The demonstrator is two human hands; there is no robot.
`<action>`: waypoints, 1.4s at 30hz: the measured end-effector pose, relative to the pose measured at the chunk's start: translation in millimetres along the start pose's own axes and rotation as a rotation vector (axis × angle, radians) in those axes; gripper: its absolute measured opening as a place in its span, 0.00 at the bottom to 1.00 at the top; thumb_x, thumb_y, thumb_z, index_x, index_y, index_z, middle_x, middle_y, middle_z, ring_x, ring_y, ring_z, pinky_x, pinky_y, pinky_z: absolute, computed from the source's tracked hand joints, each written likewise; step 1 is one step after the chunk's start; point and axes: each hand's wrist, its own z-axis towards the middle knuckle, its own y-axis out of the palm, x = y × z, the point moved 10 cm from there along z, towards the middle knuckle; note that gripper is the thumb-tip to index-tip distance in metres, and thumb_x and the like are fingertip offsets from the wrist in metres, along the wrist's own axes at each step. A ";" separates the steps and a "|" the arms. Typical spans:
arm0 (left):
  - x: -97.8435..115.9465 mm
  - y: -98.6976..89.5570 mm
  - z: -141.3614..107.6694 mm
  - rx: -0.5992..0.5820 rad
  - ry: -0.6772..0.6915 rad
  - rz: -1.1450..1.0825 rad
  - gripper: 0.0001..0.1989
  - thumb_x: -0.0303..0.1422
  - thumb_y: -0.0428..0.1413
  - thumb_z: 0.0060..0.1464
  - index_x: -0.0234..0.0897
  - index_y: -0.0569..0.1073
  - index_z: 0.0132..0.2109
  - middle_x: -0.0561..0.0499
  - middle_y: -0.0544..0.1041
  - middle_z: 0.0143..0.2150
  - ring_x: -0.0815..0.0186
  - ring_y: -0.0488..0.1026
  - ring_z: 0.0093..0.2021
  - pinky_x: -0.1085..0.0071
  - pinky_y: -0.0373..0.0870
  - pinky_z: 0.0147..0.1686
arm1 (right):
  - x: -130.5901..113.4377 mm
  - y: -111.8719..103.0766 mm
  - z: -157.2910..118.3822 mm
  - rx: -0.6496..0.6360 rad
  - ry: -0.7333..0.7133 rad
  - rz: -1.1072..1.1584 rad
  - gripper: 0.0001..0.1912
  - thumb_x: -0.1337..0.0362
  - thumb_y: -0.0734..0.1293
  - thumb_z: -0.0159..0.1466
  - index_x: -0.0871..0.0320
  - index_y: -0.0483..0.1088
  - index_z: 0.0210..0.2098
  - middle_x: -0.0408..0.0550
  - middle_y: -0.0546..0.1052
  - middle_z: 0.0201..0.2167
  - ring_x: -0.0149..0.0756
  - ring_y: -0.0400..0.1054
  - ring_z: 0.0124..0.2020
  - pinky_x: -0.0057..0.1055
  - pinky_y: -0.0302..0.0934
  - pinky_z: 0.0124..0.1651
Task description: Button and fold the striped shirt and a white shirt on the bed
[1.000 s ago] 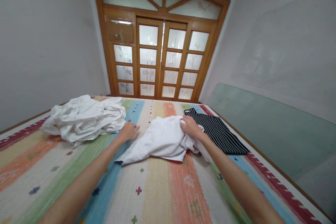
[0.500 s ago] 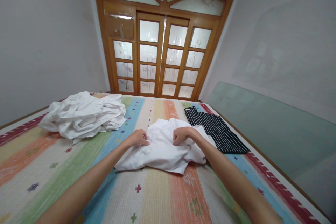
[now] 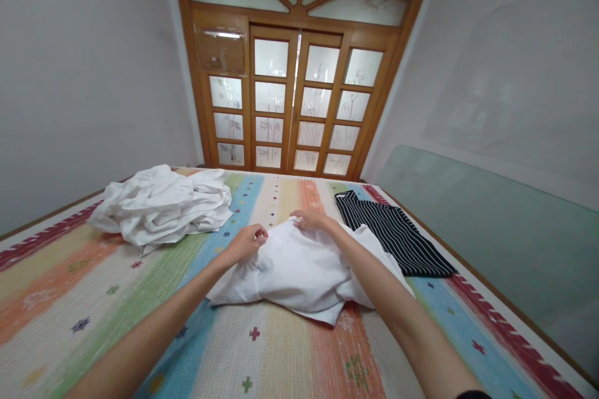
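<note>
Your right hand (image 3: 309, 221) is pinching the white cloth (image 3: 299, 274); your left hand (image 3: 249, 243) curls at it, grip I can't tell. A striped garment (image 3: 397, 234) lies near the right edge of the bedcover (image 3: 276, 365).

The striped bed cover (image 3: 229, 355) supports a crumpled white heap (image 3: 163, 206) (left), a white cloth (image 3: 299, 271) (centre) and a pinstriped black garment (image 3: 397, 234) (right).

Cloth (image 3: 299, 277) at the hands (image 3: 248, 243): plain white
Pile (image 3: 161, 206) left of them: white
Garment (image 3: 397, 234) right of them: black, thin white stripes
Cover (image 3: 276, 361) beneath: orange, green, blue, cream bands
Doors (image 3: 291, 75) beyond: brown, panes (image 3: 322, 63) perhaps plant-patterned
</note>
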 end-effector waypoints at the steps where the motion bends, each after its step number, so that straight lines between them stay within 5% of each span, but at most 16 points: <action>1: -1.3 -6.2 -1.2 0.026 0.002 -0.020 0.10 0.30 0.50 0.50 0.36 0.76 0.36 0.51 0.77 0.30 0.65 0.71 0.32 0.71 0.66 0.35 | 5.3 5.0 2.0 -0.017 0.021 0.018 0.22 0.67 0.70 0.56 0.52 0.74 0.50 0.49 0.79 0.46 0.41 0.73 0.45 0.33 0.65 0.48; 5: -12.0 -20.4 -4.5 0.096 -0.007 -0.085 0.10 0.31 0.50 0.51 0.36 0.76 0.37 0.50 0.77 0.32 0.64 0.72 0.33 0.70 0.67 0.35 | 12.9 5.2 3.0 0.016 0.030 0.064 0.20 0.69 0.73 0.51 0.56 0.77 0.45 0.47 0.81 0.34 0.36 0.73 0.34 0.27 0.65 0.38; 9: -19.8 -18.4 -7.5 0.102 -0.024 -0.053 0.09 0.31 0.50 0.53 0.35 0.75 0.36 0.49 0.78 0.33 0.63 0.73 0.34 0.69 0.66 0.37 | 11.5 -14.7 -1.3 0.119 0.028 0.037 0.11 0.69 0.69 0.55 0.60 0.77 0.38 0.47 0.79 0.32 0.35 0.71 0.33 0.27 0.61 0.37; 14: -5.4 -12.5 -20.6 0.104 0.042 0.149 0.14 0.40 0.50 0.57 0.36 0.73 0.32 0.46 0.77 0.34 0.60 0.73 0.36 0.67 0.66 0.40 | 7.1 -68.4 -14.9 0.383 0.000 0.022 0.07 0.66 0.64 0.60 0.61 0.75 0.34 0.49 0.78 0.33 0.36 0.68 0.35 0.29 0.59 0.40; 18: -2.7 -2.6 -29.2 0.078 0.036 0.289 0.16 0.44 0.54 0.54 0.36 0.73 0.40 0.43 0.77 0.42 0.55 0.72 0.45 0.64 0.65 0.47 | 9.2 -112.0 -33.1 0.550 0.007 0.025 0.08 0.65 0.61 0.62 0.59 0.72 0.37 0.49 0.77 0.33 0.37 0.67 0.35 0.30 0.57 0.39; 22: -19.8 10.6 -26.0 0.010 -0.069 0.351 0.22 0.43 0.54 0.53 0.34 0.71 0.50 0.39 0.75 0.50 0.53 0.71 0.50 0.62 0.63 0.50 | 5.1 -138.7 -48.6 0.573 -0.069 0.066 0.11 0.62 0.61 0.63 0.58 0.69 0.43 0.45 0.75 0.30 0.37 0.68 0.33 0.30 0.58 0.40; 26: -31.6 19.1 -19.3 -0.099 -0.115 0.339 0.12 0.39 0.51 0.53 0.36 0.72 0.37 0.43 0.77 0.39 0.56 0.72 0.42 0.66 0.64 0.41 | -5.4 -151.3 -61.6 0.509 -0.185 -0.057 0.13 0.64 0.62 0.62 0.57 0.71 0.45 0.48 0.78 0.34 0.38 0.70 0.37 0.31 0.60 0.42; 32: -37.2 -11.8 -7.0 -0.075 -0.079 0.207 0.09 0.39 0.49 0.46 0.38 0.64 0.25 0.52 0.72 0.29 0.62 0.70 0.34 0.71 0.61 0.32 | -3.5 -151.7 -84.2 0.323 -0.244 -0.110 0.12 0.59 0.65 0.61 0.58 0.77 0.37 0.50 0.80 0.37 0.38 0.72 0.39 0.29 0.61 0.43; 38: -44.7 -52.2 9.0 0.013 -0.066 0.177 0.15 0.40 0.54 0.40 0.37 0.72 0.36 0.50 0.77 0.34 0.60 0.73 0.36 0.70 0.65 0.35 | 8.4 -141.2 -99.4 0.242 -0.185 -0.126 0.15 0.55 0.66 0.59 0.60 0.79 0.33 0.50 0.79 0.31 0.38 0.71 0.34 0.28 0.60 0.37; 42: -33.3 -72.1 13.4 0.006 0.006 0.176 0.23 0.48 0.59 0.39 0.40 0.77 0.40 0.50 0.80 0.39 0.58 0.74 0.38 0.69 0.66 0.38 | 11.8 -144.7 -106.5 0.299 -0.185 -0.108 0.17 0.54 0.65 0.58 0.61 0.76 0.29 0.50 0.76 0.28 0.36 0.68 0.31 0.28 0.58 0.35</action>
